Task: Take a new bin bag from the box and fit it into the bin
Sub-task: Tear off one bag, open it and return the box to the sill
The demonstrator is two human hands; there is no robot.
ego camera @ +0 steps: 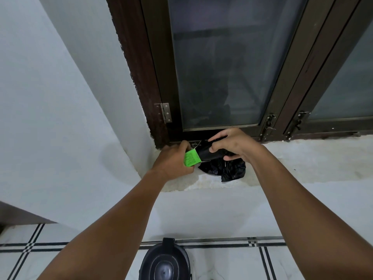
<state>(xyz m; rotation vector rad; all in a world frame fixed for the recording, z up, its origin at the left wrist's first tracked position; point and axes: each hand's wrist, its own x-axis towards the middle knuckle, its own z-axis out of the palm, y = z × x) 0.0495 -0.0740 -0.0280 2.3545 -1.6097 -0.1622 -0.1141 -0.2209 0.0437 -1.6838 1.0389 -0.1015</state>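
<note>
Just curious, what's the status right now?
Left hand grips green label; right hand grips black bag roll. Bin below, unlined. Nothing blocking.

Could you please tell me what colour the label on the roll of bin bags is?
Bright green with dark print; the label shows in the head view.
</note>
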